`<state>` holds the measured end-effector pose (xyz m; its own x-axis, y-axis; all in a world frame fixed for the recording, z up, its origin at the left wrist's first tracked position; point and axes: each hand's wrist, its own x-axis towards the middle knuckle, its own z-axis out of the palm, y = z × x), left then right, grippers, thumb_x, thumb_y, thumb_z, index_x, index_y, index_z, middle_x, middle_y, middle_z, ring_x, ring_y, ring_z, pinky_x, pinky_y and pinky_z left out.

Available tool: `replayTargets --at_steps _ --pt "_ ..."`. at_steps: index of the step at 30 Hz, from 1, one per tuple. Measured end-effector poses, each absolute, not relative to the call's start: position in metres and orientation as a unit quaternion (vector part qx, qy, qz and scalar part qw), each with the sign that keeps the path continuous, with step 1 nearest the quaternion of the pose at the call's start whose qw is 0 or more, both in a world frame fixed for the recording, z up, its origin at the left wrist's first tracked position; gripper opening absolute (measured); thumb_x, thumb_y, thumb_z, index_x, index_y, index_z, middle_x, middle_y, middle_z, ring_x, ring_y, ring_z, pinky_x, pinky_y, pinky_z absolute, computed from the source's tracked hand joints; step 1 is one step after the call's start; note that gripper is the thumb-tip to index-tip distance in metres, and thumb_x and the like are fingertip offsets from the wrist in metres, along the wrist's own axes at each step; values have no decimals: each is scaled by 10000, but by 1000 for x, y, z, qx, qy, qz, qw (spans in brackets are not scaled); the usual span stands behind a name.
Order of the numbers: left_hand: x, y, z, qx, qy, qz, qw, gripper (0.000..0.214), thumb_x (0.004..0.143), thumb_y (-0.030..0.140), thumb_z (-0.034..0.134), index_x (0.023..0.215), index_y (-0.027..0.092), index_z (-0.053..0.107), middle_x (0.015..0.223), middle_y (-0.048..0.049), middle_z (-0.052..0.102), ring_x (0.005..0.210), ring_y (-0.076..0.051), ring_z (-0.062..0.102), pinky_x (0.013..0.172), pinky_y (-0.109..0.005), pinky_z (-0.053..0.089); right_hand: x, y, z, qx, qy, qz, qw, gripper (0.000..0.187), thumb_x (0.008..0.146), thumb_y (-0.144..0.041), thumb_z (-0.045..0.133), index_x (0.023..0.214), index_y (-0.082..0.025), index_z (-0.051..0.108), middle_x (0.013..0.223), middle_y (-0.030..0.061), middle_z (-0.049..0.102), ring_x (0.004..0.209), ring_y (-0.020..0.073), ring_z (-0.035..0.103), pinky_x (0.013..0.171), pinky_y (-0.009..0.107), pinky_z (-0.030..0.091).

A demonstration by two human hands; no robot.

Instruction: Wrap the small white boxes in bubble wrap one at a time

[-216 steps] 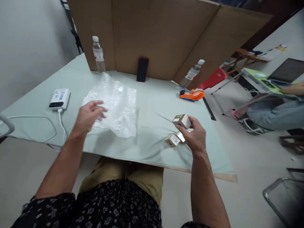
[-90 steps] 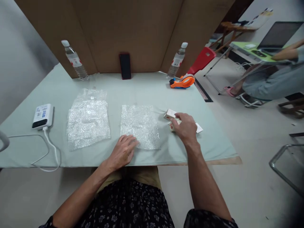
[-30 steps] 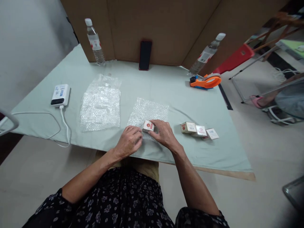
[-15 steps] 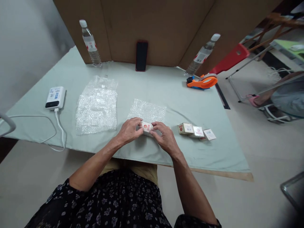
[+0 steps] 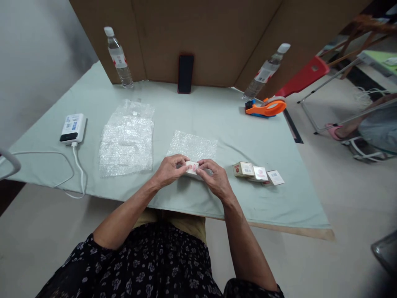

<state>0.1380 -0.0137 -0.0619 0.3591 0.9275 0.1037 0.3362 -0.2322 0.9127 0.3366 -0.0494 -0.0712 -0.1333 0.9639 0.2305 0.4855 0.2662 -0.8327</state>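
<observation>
A small white box with a red mark [image 5: 192, 167] sits at the near edge of a bubble wrap sheet [image 5: 192, 145] on the pale green table [image 5: 217, 116]. My left hand [image 5: 169, 170] pinches the box from the left, with the wrap's near edge under its fingers. My right hand [image 5: 215, 179] pinches it from the right. Both hands are closed on the box. Three more small boxes [image 5: 257, 173] lie in a row just right of my right hand.
A second bubble wrap pile [image 5: 127, 138] lies to the left. A power bank [image 5: 72, 128] with cable sits far left. Two water bottles [image 5: 118, 58] [image 5: 266, 71], a dark phone [image 5: 185, 74] and an orange tape dispenser [image 5: 265, 108] line the cardboard screen. A seated person is at far right.
My right hand brought one box from the row onto the bubble wrap. Both hands have closed on it and lifted the wrap's near edge against it.
</observation>
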Motion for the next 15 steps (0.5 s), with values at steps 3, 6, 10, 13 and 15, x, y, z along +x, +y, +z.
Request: replayTargets --at_steps 3,6,10,13,15 --pt "138 -15 -61 696 458 342 434 177 794 261 633 644 173 599 961 -55 744 894 -175 661 766 -283 484 334 -50 -72 -535 -679 301 401 174 872 -328 610 731 -228 593 1006 55 701 950 204 657 901 367 489" --pt "138 -13 -62 691 461 334 447 178 781 272 636 638 174 594 944 -47 742 874 -172 654 731 -270 474 333 -50 -77 -542 -669 306 407 175 864 -337 605 726 -230 600 992 55 707 935 208 661 892 375 497" --pt "136 -7 -63 691 457 310 466 138 755 267 641 659 173 608 880 -32 734 814 -158 643 711 -262 468 336 -48 -84 -542 -655 326 414 175 847 -365 617 742 -225 613 990 55 718 936 212 670 880 369 510" --pt "134 -1 -64 689 460 286 482 115 735 256 645 665 169 617 840 -20 725 760 -143 630 685 -251 466 342 -52 -79 -598 -642 243 414 154 873 -367 589 815 -232 635 918 55 730 893 231 672 864 398 510" --pt "134 2 -64 689 457 278 488 123 729 251 643 648 166 607 821 -16 717 740 -135 622 679 -248 465 343 -62 -70 -635 -637 119 421 143 915 -331 550 876 -236 648 925 72 737 920 255 670 897 441 483"
